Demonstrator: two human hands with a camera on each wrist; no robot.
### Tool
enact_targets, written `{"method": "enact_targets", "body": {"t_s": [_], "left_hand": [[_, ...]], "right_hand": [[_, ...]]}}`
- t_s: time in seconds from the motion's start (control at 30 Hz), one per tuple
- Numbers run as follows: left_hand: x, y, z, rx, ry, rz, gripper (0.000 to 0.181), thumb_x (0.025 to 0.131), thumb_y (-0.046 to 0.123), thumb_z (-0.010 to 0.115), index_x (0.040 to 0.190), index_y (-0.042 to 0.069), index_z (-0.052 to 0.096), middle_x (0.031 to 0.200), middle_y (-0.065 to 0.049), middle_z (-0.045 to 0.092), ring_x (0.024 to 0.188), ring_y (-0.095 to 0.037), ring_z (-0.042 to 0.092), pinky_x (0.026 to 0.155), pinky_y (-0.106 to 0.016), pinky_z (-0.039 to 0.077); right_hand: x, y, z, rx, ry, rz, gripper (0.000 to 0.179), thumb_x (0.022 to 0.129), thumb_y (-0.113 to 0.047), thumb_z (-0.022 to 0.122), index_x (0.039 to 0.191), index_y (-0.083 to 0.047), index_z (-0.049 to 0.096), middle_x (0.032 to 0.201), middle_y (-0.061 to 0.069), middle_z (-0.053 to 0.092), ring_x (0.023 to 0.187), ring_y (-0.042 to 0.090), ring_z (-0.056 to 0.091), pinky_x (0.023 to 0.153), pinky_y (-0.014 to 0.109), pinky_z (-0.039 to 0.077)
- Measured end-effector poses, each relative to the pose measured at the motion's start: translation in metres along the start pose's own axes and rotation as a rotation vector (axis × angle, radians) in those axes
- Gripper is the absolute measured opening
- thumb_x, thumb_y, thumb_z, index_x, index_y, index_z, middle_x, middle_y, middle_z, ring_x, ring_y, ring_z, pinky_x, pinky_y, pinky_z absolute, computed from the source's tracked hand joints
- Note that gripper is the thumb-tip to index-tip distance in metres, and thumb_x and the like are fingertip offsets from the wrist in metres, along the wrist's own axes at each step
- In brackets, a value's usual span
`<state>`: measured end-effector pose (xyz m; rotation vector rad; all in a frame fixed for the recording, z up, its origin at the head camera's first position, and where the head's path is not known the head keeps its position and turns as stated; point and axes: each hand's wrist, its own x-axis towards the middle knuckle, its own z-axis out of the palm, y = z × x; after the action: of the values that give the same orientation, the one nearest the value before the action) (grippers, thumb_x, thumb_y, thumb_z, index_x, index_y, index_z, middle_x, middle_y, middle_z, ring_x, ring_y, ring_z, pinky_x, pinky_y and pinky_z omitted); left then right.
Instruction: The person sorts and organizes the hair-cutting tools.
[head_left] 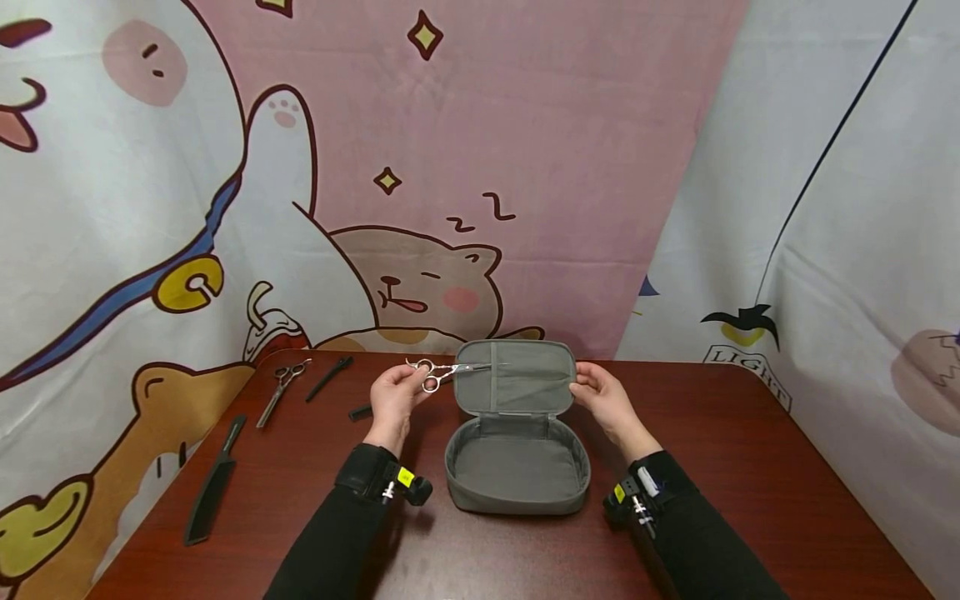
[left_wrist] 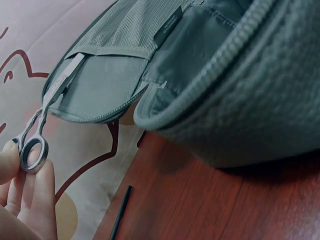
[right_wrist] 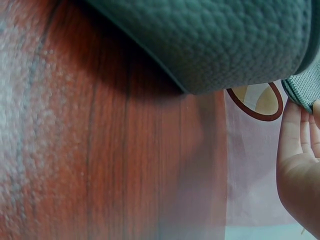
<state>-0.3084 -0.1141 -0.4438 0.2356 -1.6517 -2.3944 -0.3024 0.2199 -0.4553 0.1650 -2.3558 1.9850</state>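
Observation:
A grey zip case (head_left: 517, 498) stands open on the table, its lid (head_left: 536, 379) raised at the back. By its finger rings my left hand (head_left: 393, 402) holds a pair of silver scissors (left_wrist: 53, 94) in front of the lid. In the left wrist view the blade end reaches the edge of the mesh pocket (left_wrist: 122, 37) inside the lid; the tip is hidden there. My right hand (head_left: 609, 406) pinches the lid's right edge between thumb and fingers. The case's lower part shows its bare lining in the head view.
On the table's left lie a second pair of scissors (head_left: 281, 392), a slim black clip-like piece (head_left: 330, 379) and a black cleaver-shaped tool (head_left: 213, 490). Another dark piece (head_left: 360, 412) is partly behind my left hand. A printed cloth (head_left: 585, 167) hangs behind the table (head_left: 712, 433).

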Motion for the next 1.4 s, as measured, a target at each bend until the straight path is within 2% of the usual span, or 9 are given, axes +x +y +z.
{"method": "enact_targets", "body": {"t_s": [0.13,0.37,0.67,0.9,1.13,1.4], "left_hand": [[-0.002,0.0,0.006,0.045,0.01,0.027,0.008,0.087,-0.004,0.072,0.084,-0.005,0.065,0.083,-0.006,0.067,0.065,-0.014,0.071,0.066,-0.031,0.059],[-0.002,-0.001,0.015,0.093,0.043,0.078,0.012,0.084,-0.004,0.075,0.083,-0.007,0.064,0.076,-0.003,0.069,0.062,-0.012,0.069,0.057,-0.022,0.055],[-0.005,0.0,0.023,0.278,0.081,0.139,0.015,0.083,0.003,0.079,0.08,-0.004,0.065,0.073,-0.002,0.065,0.062,-0.007,0.061,0.058,-0.021,0.052],[-0.007,0.002,0.03,0.318,0.057,0.169,0.015,0.082,0.003,0.079,0.079,-0.003,0.066,0.069,0.0,0.063,0.062,-0.008,0.06,0.057,-0.02,0.052],[-0.008,0.002,0.035,0.363,0.073,0.191,0.015,0.081,0.004,0.081,0.08,-0.003,0.067,0.073,-0.001,0.062,0.06,-0.007,0.059,0.058,-0.022,0.053],[-0.011,0.001,0.041,0.416,0.097,0.234,0.015,0.081,0.005,0.081,0.082,-0.003,0.069,0.077,-0.005,0.065,0.059,-0.007,0.059,0.058,-0.022,0.054]], "right_hand": [[-0.001,0.0,0.0,0.005,-0.001,-0.005,0.036,0.1,0.002,0.054,0.134,0.011,0.046,0.112,0.016,0.059,0.09,0.002,0.06,0.09,0.037,0.052],[-0.001,0.001,0.0,0.009,-0.002,-0.03,0.036,0.1,0.002,0.055,0.133,0.012,0.046,0.109,0.012,0.06,0.089,0.002,0.061,0.088,0.033,0.053],[-0.002,0.003,0.0,0.049,0.0,-0.049,0.035,0.098,0.006,0.055,0.131,0.013,0.047,0.105,0.011,0.06,0.088,0.003,0.061,0.08,0.022,0.053],[-0.003,0.003,0.001,0.048,0.009,-0.075,0.034,0.097,0.007,0.056,0.129,0.014,0.048,0.102,0.01,0.059,0.086,0.004,0.06,0.079,0.022,0.053],[-0.004,0.003,0.001,0.006,0.026,-0.079,0.033,0.098,0.003,0.057,0.13,0.012,0.049,0.107,0.015,0.059,0.088,0.004,0.06,0.079,0.022,0.053],[-0.005,0.004,0.002,-0.009,0.031,-0.096,0.033,0.098,0.003,0.057,0.129,0.012,0.05,0.105,0.012,0.06,0.088,0.004,0.061,0.078,0.021,0.053]]}}
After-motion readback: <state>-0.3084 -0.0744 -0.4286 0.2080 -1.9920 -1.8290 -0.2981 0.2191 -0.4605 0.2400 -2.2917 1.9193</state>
